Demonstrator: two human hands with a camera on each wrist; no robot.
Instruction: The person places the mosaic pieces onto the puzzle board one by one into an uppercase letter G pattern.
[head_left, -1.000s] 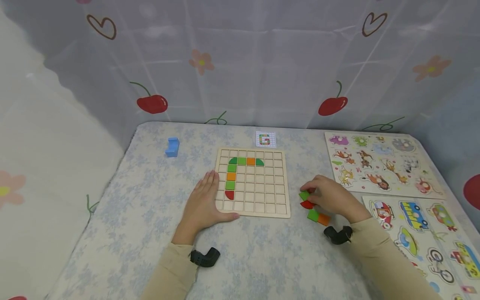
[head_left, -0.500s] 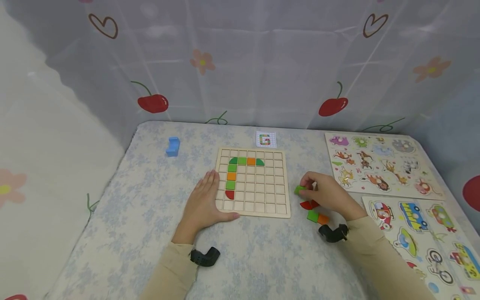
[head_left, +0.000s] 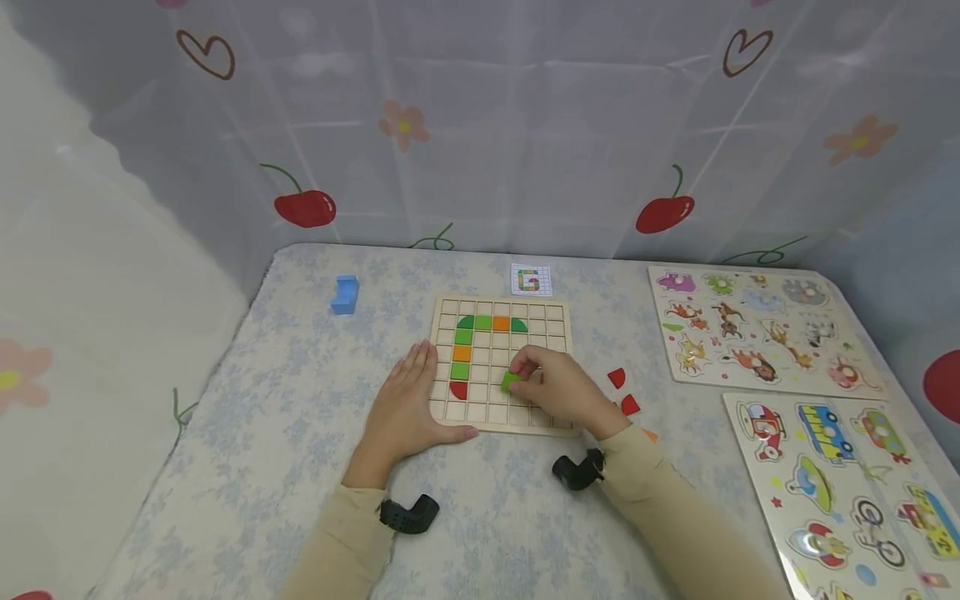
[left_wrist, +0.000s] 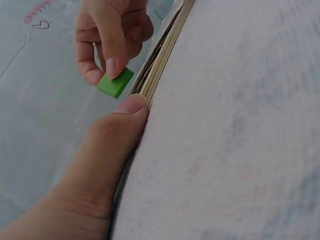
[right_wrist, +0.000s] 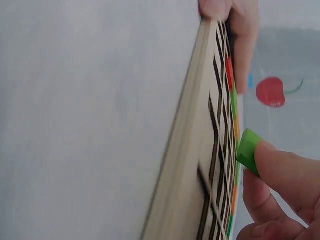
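Note:
My right hand (head_left: 561, 385) pinches a green square block (head_left: 511, 381) between thumb and fingers. It is above the right half of the wooden grid board (head_left: 501, 299), and in the right wrist view the block (right_wrist: 248, 151) hangs off the grid surface. My left hand (head_left: 405, 408) rests at the board's left side with straight fingers; its thumb (left_wrist: 120, 122) touches the front edge. A hooked row of pieces lies in the grid: green and orange squares (head_left: 462, 353), dark green rounded corners (head_left: 519, 324) and a red quarter-round (head_left: 458, 390).
Two red quarter-rounds (head_left: 617, 377) and a partly hidden orange piece (head_left: 651, 435) lie right of the board. Behind it is a small pattern card (head_left: 531, 280). A blue block (head_left: 345, 295) stands back left. Animal (head_left: 765, 327) and vehicle (head_left: 840, 500) puzzle boards occupy the right.
My right hand has lifted the green block from the loose pieces and carried it left over the board. The left hand has stayed in place.

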